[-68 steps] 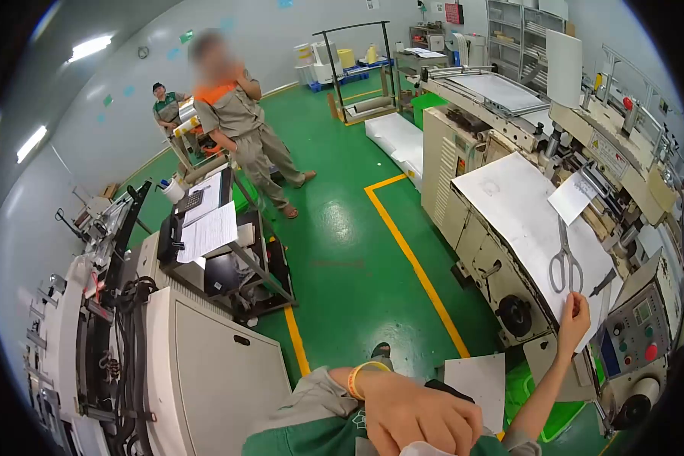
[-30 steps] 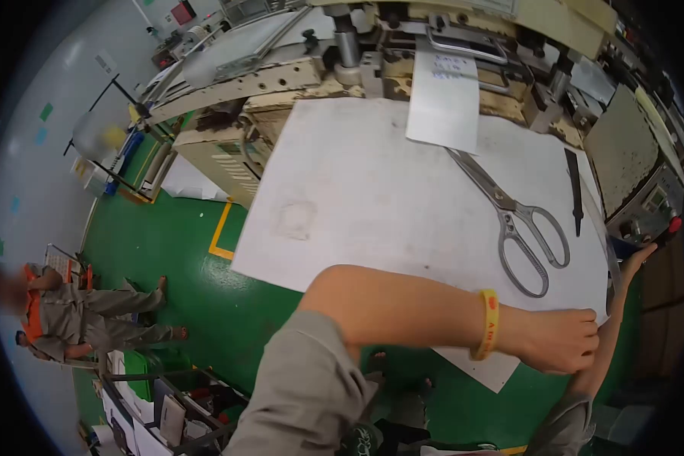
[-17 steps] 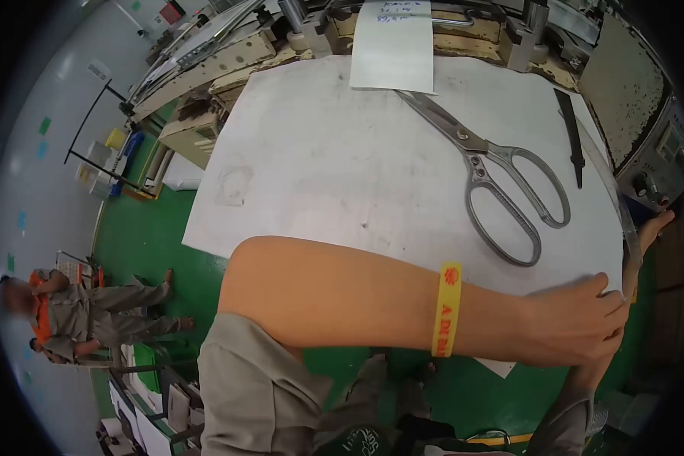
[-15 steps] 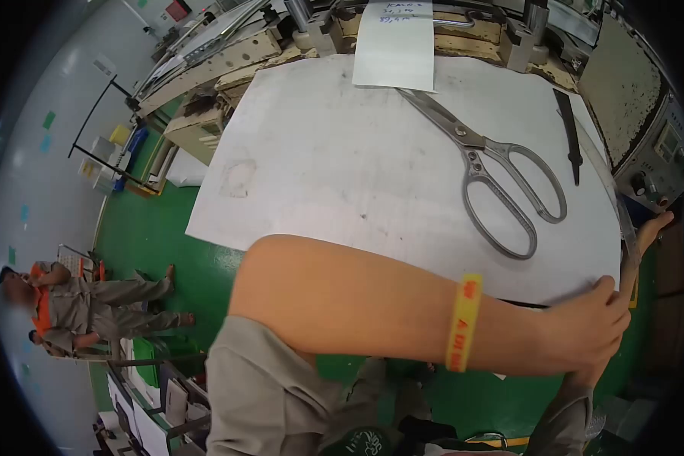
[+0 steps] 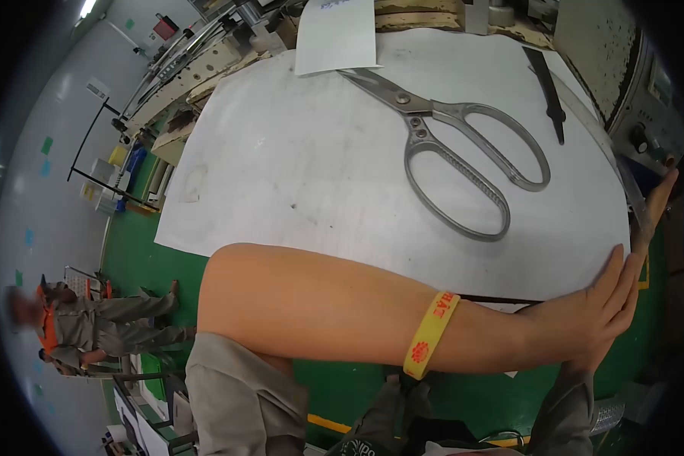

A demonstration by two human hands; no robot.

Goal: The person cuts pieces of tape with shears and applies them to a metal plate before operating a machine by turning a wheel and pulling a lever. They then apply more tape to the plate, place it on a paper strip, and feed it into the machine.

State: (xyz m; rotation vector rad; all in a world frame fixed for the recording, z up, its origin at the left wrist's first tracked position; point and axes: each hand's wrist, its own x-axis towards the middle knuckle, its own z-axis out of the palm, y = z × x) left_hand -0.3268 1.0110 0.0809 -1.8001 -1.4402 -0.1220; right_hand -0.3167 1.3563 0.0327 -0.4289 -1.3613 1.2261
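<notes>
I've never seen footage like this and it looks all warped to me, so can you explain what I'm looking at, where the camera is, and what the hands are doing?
The camera is worn on a person's head and looks forward and down, and its wide lens bends the edges of the picture. The bare forearm across the bottom is the wearer's own, with a yellow wristband. Their left hand lies flat, fingers stretched out, at the near right corner of a large white sheet spread over a machine top. Their right hand reaches up along the sheet's right edge; neither hand grips a tool. On the sheet lie big metal scissors, closed, and a slim dark tool. A smaller paper overlaps the far edge. A control panel stands at the right. Far left, another person stands on the green floor.
</notes>
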